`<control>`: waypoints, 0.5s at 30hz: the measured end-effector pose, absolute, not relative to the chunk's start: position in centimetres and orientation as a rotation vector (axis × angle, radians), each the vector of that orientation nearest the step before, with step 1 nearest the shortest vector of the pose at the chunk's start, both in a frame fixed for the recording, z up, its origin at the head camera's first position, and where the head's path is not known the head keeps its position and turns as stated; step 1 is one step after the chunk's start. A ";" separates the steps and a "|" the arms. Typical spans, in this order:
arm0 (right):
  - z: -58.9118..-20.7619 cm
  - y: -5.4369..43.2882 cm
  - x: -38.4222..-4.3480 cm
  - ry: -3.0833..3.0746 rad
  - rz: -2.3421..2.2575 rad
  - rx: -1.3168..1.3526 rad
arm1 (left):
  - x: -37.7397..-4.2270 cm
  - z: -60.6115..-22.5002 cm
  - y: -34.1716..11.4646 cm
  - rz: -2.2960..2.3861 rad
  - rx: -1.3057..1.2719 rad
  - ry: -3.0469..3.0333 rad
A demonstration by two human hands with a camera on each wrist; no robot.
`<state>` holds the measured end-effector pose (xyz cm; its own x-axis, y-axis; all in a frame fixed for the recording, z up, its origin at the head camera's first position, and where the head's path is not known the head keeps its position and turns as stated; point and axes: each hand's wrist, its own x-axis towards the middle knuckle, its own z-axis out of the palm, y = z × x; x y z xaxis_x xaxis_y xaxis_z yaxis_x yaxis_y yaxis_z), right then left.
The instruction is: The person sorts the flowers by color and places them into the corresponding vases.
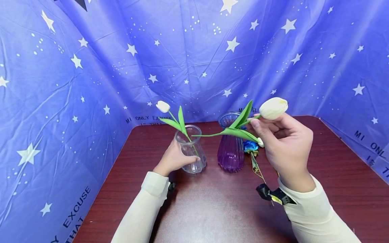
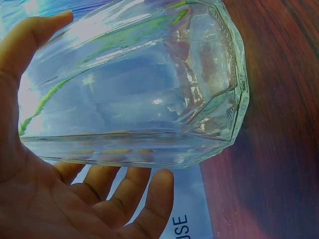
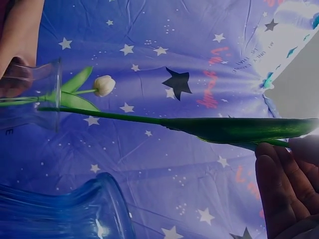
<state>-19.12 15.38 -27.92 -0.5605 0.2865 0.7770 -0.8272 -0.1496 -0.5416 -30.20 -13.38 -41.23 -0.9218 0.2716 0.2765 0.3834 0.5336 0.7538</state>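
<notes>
My left hand [image 1: 174, 158] grips a clear glass vase [image 1: 190, 148] standing on the table, thumb across its front. In the left wrist view, fingers lie along the far side of the ribbed glass [image 2: 134, 94]. One white tulip [image 1: 163, 106] leans out of this vase to the left, its stem visible inside. My right hand [image 1: 288, 148] pinches another white tulip [image 1: 273, 108] by the stem just below the bloom. This tulip lies nearly level, leaves toward the left, its stem end at the clear vase's rim. The right wrist view shows that stem [image 3: 109, 114] overlapping the mouth.
A blue-to-purple ribbed glass vase [image 1: 231, 150] stands right of the clear one, below the held tulip's leaves. An artificial blue flower [image 1: 250, 147] lies on the dark red table [image 1: 206, 209] to the right. Part of another white bloom [image 1: 260, 142] shows beside my right hand. Starry blue cloth [image 1: 182, 60] surrounds the table.
</notes>
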 end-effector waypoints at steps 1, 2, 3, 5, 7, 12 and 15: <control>-28.0 15.4 -19.2 -1.336 1.807 0.661 | -30.2 -41.2 -13.4 -1.346 -0.570 -2.638; -28.1 15.4 -19.3 -1.343 1.805 0.668 | -30.2 -41.3 -13.4 -1.345 -0.571 -2.637; -28.2 15.4 -19.4 -1.345 1.810 0.676 | -30.3 -41.3 -13.4 -1.344 -0.570 -2.638; -28.4 15.3 -19.5 -1.359 1.814 0.693 | -30.3 -41.3 -13.4 -1.336 -0.569 -2.641; -28.6 15.2 -19.6 -1.372 1.823 0.708 | -30.3 -41.3 -13.4 -1.328 -0.564 -2.646; -29.0 14.9 -20.0 -1.418 1.842 0.708 | -30.2 -41.4 -13.4 -1.335 -0.562 -2.637; -29.1 14.7 -20.1 -1.450 1.855 0.687 | -30.2 -41.3 -13.3 -1.349 -0.570 -2.626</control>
